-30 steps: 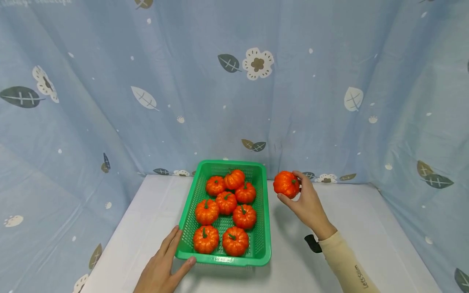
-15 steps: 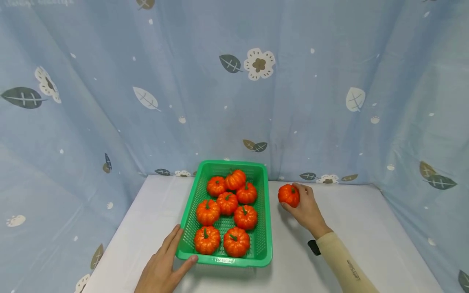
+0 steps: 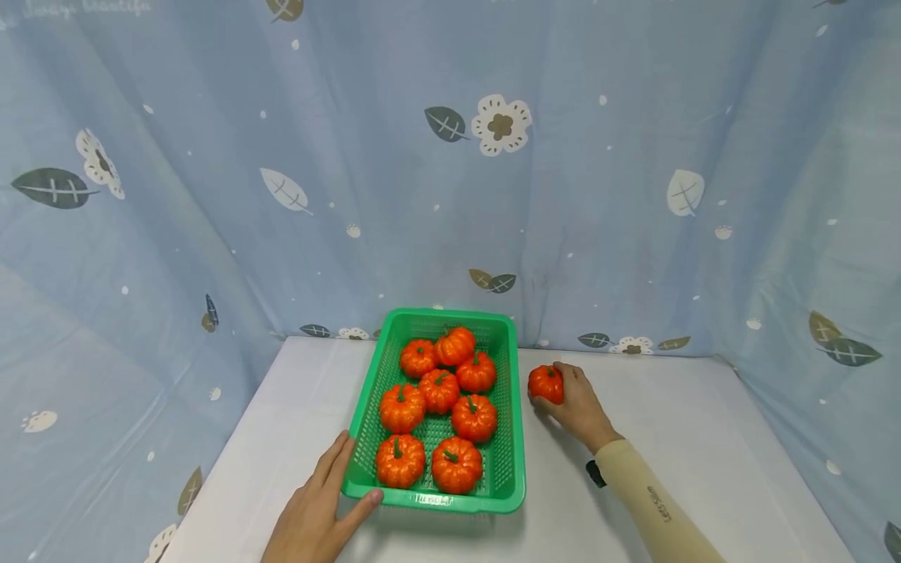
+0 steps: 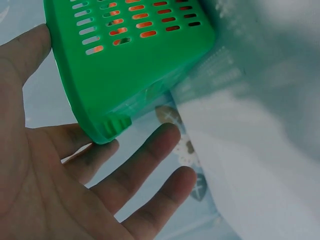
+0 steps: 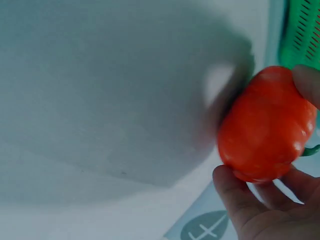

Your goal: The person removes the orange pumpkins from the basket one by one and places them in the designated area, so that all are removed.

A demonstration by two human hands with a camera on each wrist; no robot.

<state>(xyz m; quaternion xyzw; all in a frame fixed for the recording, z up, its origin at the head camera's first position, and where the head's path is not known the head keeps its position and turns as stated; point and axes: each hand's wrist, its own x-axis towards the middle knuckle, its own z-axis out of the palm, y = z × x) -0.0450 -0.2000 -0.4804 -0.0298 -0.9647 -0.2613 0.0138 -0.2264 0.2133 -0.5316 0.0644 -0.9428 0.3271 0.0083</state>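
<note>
Head view: placed on the white table [image 3: 704, 453], a green basket [image 3: 519, 407], rectangular, perforated, long sides running away from the person. Counted inside: eight orange-red pumpkins [image 3: 439, 391], green-stemmed, in a single layer. Arranged roughly thus: three clustered toward the far end, three across the middle, two side by side at the near end with a small gap between. Visible also: bare perforated floor along the right wall and between the middle and near groups. Marked on the near rim: white lettering [image 3: 432, 500], too blurred to read.

Outside the basket, just beside its right wall: a ninth pumpkin [image 3: 545, 384], gripped between thumb and fingers of the right hand [image 3: 580, 407]. Confirmed in right wrist view. Low at the table surface; cannot tell whether touching or slightly raised.

At the near left corner of the basket: left hand [image 3: 313, 500], fingers extended and spread, thumb at the near rim, fingertips against the left side. Seen through the wall slots in left wrist view: patches of orange from the contents.

On the right arm: beige sleeve [image 3: 651, 500], dark print. Behind the table: blue curtain [image 3: 352, 141], leaf-and-flower pattern.
</note>
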